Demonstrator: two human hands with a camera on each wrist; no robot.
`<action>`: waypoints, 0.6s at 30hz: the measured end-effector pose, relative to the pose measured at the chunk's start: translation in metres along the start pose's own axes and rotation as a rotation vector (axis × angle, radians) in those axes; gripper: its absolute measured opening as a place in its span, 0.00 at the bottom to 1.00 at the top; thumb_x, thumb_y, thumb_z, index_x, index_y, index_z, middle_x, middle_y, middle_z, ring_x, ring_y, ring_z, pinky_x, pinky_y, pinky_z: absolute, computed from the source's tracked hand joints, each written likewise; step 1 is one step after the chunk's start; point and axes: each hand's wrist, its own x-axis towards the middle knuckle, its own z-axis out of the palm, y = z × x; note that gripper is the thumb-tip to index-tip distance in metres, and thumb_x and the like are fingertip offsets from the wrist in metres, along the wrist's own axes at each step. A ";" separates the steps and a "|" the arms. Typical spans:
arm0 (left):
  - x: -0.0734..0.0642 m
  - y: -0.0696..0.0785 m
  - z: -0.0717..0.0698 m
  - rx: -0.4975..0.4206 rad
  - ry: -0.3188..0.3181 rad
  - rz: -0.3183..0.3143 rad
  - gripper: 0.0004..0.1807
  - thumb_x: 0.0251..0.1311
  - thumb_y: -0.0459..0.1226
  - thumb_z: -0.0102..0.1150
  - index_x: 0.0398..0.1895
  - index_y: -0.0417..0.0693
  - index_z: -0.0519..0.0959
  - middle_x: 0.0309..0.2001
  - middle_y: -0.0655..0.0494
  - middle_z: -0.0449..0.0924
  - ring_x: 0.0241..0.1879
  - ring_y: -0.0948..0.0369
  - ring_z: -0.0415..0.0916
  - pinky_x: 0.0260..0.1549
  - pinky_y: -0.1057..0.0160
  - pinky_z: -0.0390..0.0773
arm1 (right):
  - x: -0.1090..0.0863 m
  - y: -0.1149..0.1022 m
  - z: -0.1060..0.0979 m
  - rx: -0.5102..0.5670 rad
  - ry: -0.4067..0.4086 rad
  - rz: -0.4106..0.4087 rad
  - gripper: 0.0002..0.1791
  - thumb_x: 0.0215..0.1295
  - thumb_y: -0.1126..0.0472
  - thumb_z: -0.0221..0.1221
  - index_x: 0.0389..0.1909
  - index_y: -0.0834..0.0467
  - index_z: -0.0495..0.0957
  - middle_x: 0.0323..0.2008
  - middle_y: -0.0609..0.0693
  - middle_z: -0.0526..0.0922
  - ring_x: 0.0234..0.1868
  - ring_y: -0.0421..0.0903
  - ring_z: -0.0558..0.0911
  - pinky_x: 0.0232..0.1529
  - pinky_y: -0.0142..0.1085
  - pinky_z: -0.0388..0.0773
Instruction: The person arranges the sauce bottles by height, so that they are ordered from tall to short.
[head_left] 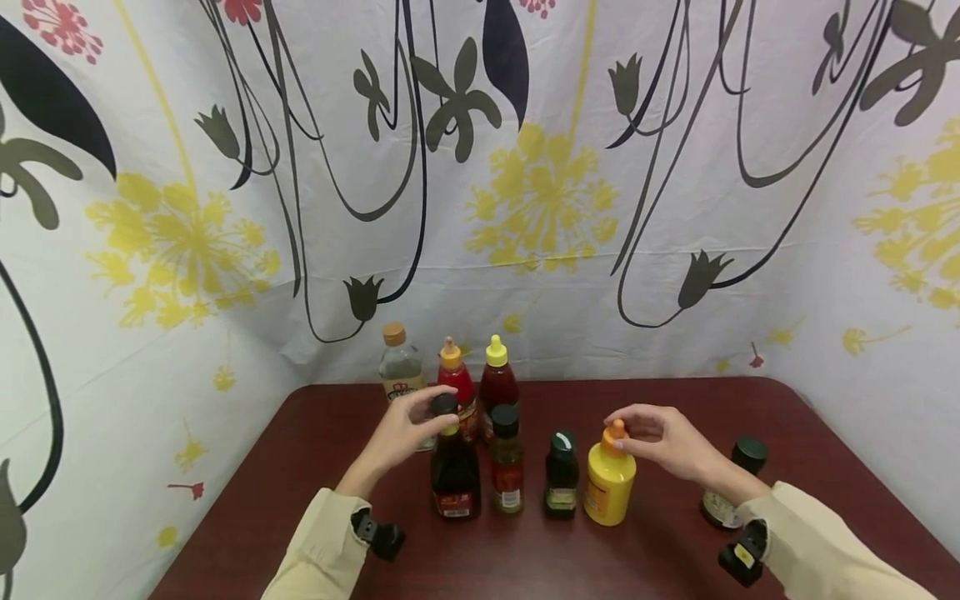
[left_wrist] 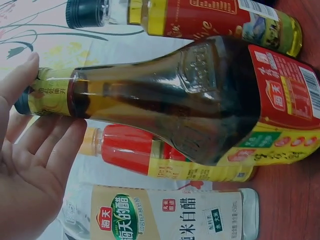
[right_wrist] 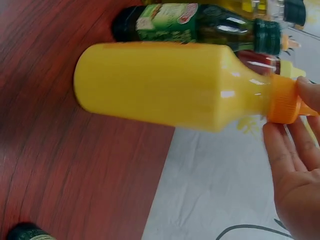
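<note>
My left hand point(head_left: 408, 427) holds a dark sauce bottle point(head_left: 455, 471) by its black cap and yellow-wrapped neck. The left wrist view shows thumb and fingers around that neck, and a red and yellow label low on the bottle point(left_wrist: 200, 100). With thumb and fingers, my right hand point(head_left: 667, 437) pinches the orange cap of a yellow squeeze bottle point(head_left: 610, 483). Its plain yellow side point(right_wrist: 160, 85) faces the right wrist camera. Between these two stand an olive oil bottle point(head_left: 507, 475) with a black cap and a small dark green bottle point(head_left: 561, 487).
Behind the sauce bottle stand a clear white vinegar bottle point(head_left: 401, 367), a red squeeze bottle point(head_left: 457, 383) with an orange cap and a dark red one point(head_left: 498, 385) with a yellow cap. A green-capped bottle point(head_left: 748, 454) is partly behind my right forearm. Patterned cloth point(head_left: 555, 317) borders the dark red table point(head_left: 555, 567).
</note>
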 end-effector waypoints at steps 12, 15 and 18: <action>0.012 -0.028 0.012 -0.028 0.154 0.056 0.20 0.55 0.38 0.58 0.52 0.46 0.74 0.43 0.47 0.77 0.37 0.58 0.76 0.33 0.60 0.75 | 0.000 0.004 0.002 0.012 -0.019 -0.056 0.14 0.57 0.66 0.58 0.43 0.66 0.74 0.40 0.61 0.78 0.41 0.41 0.78 0.36 0.30 0.76; 0.016 -0.024 0.013 -0.037 0.198 0.082 0.20 0.54 0.37 0.59 0.52 0.44 0.73 0.46 0.44 0.76 0.42 0.57 0.76 0.36 0.63 0.75 | -0.001 0.005 0.002 0.007 -0.018 -0.056 0.13 0.57 0.66 0.58 0.43 0.66 0.74 0.40 0.61 0.78 0.42 0.40 0.78 0.37 0.30 0.76; 0.023 -0.018 0.014 -0.038 0.209 0.111 0.20 0.54 0.35 0.59 0.51 0.44 0.73 0.48 0.41 0.74 0.44 0.56 0.75 0.39 0.62 0.75 | -0.001 0.006 0.002 -0.005 -0.012 -0.055 0.13 0.56 0.65 0.58 0.43 0.65 0.74 0.40 0.59 0.78 0.42 0.39 0.77 0.38 0.31 0.76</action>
